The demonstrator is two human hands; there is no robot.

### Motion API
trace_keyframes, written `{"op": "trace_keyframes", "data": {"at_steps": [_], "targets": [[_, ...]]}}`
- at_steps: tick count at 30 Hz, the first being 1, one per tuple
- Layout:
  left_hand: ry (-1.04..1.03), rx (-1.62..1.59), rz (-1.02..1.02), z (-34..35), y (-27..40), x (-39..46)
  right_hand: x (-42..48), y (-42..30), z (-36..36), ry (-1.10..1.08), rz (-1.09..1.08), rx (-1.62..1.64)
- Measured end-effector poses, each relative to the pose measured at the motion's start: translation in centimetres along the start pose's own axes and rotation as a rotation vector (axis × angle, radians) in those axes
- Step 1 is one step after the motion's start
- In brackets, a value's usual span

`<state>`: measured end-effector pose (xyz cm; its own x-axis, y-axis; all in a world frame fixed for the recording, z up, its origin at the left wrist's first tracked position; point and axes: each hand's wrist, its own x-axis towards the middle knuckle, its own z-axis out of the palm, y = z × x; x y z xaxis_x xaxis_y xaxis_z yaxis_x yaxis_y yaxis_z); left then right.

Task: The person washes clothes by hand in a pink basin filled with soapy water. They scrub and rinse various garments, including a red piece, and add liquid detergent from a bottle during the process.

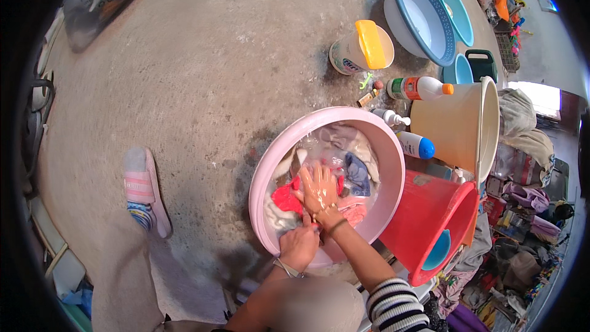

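Note:
A round pink plastic basin (262, 184) holds water and soaking fabrics. My right hand (319, 188), wet and with spread fingers, lies palm down on the fabrics, a beaded bracelet and a band at its wrist. My left hand (297, 244) is at the basin's near rim, its index finger stretched toward the right wrist and its other fingers curled; their undersides are hidden. Left of the right hand is a red cloth (286, 197). A blue cloth (357, 175) lies to its right, a coral-pink cloth (354, 211) beside the right wrist, and whitish fabric (282, 217) near the left hand.
Right of the basin stand a tilted red bucket (426, 212), a cream bucket (447, 124), a blue-capped bottle (414, 145), a pump bottle (389, 117) and an orange-capped white bottle (421, 88). Farther off are a paper-like tub (345, 57) and a blue-rimmed basin (421, 18). My slippered foot (140, 184) is left.

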<state>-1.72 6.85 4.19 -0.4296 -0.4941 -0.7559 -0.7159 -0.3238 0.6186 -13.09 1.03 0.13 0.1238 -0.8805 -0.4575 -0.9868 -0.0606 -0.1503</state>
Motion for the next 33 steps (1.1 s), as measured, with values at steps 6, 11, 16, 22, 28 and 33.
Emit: {"op": "trace_keyframes", "data": {"at_steps": [6,11,16,22,28,33], "targets": [[-0.033,0.078,0.033,-0.1,0.2,0.8,6.9,5.9,4.7,-0.396,-0.022,0.017],[-0.004,0.121,0.027,-0.8,0.3,0.1,7.3,3.2,-4.1,-0.333,0.083,0.080],[0.050,0.087,0.088,-0.2,1.1,0.1,8.7,5.6,-5.6,-0.204,-0.017,0.347],[0.037,0.054,0.153,1.2,-1.5,0.4,-5.1,1.3,-1.9,0.125,-0.228,0.341],[-0.057,0.024,0.083,0.3,-0.5,0.5,2.0,0.5,1.3,-0.070,0.176,0.036],[-0.075,0.030,0.024,-0.6,-0.4,0.4,5.3,1.3,2.3,-0.009,0.169,0.023]]}}
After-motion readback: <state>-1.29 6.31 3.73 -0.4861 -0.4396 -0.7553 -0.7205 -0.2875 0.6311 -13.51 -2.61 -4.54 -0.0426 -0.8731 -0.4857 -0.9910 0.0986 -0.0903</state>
